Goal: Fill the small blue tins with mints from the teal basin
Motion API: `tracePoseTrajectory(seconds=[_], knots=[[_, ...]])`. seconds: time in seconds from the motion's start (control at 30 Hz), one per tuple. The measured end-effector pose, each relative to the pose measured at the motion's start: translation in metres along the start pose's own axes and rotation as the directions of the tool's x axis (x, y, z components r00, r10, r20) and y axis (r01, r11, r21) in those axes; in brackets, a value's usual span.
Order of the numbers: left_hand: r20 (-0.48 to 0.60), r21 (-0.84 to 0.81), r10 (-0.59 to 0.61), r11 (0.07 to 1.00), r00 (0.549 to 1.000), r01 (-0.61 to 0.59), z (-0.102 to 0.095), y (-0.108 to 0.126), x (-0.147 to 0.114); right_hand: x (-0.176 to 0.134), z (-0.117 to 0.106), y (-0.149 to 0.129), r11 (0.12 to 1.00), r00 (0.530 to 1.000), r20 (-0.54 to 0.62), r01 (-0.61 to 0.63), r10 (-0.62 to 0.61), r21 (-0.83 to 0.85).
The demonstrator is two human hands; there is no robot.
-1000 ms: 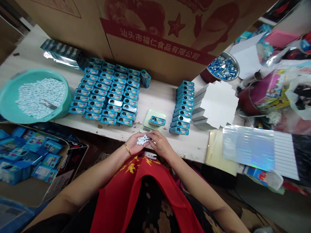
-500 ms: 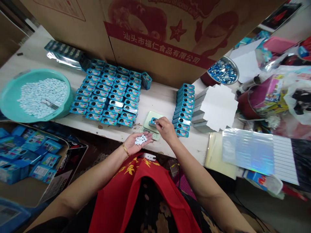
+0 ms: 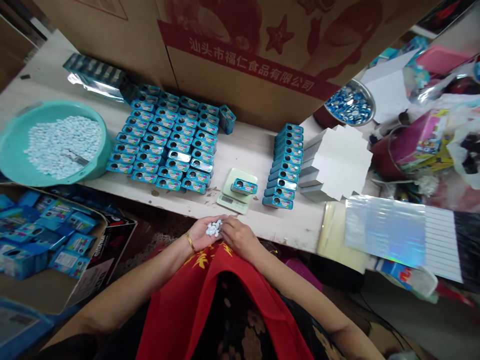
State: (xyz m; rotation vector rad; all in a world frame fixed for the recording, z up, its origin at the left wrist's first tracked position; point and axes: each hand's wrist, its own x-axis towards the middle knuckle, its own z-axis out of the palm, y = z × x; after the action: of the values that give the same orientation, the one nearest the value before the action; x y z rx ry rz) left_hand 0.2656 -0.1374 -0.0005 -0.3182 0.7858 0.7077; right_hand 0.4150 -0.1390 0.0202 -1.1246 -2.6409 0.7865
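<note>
My left hand [image 3: 202, 233] is palm up, cupping a small pile of pale blue-white candies [image 3: 213, 228]. Against the pile's right side, my right hand [image 3: 240, 237] has its fingers drawn together; whatever is between the fingertips is hidden. Just beyond both hands, a pale green digital scale [image 3: 227, 201] lies at the table's front edge. On its plate stands one blue candy tin [image 3: 244, 186] with a dark round hole in its top. Neither hand touches the scale or that tin.
Rows of blue tins [image 3: 161, 140] fill the left-middle table; another column [image 3: 283, 165] stands right. A green basin [image 3: 99, 162] of candies and a scoop [image 3: 75, 157] are far left. A large carton [image 3: 240, 85] blocks the back. White folded card [image 3: 337, 160] lies right.
My right hand has moved from the tin on the scale back toward me, down to the candies in my left palm. The tin stays on the scale, now fully visible.
</note>
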Motion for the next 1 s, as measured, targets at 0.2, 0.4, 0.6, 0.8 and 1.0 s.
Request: tracePoseTrajectory(seconds=[0.2,0.4,0.6,0.8,1.0], knots=[[-0.025,0.018,-0.005,1.000,1.000,0.005,0.001,-0.002,-0.003,-0.005,-0.001,0.009,0.999,1.000,0.002,-0.028,0.028,-0.015],[-0.041,0.001,-0.020,1.000,0.999,0.020,-0.001,-0.002,0.002,-0.008,0.001,0.010,0.985,0.994,-0.110,0.040,-0.022,0.167],[0.005,-0.009,-0.016,1.000,1.000,0.016,-0.001,0.001,0.003,0.012,-0.023,0.034,0.932,0.941,-0.304,-0.030,0.148,0.360],[-0.034,0.008,-0.007,1.000,0.999,0.007,-0.001,0.004,0.000,0.049,-0.043,0.080,0.967,0.882,-0.421,-0.127,0.211,0.219],[-0.090,-0.024,0.011,1.000,0.996,-0.014,-0.004,0.006,-0.006,0.040,-0.041,0.083,0.948,0.834,-0.471,-0.179,0.288,0.262]])
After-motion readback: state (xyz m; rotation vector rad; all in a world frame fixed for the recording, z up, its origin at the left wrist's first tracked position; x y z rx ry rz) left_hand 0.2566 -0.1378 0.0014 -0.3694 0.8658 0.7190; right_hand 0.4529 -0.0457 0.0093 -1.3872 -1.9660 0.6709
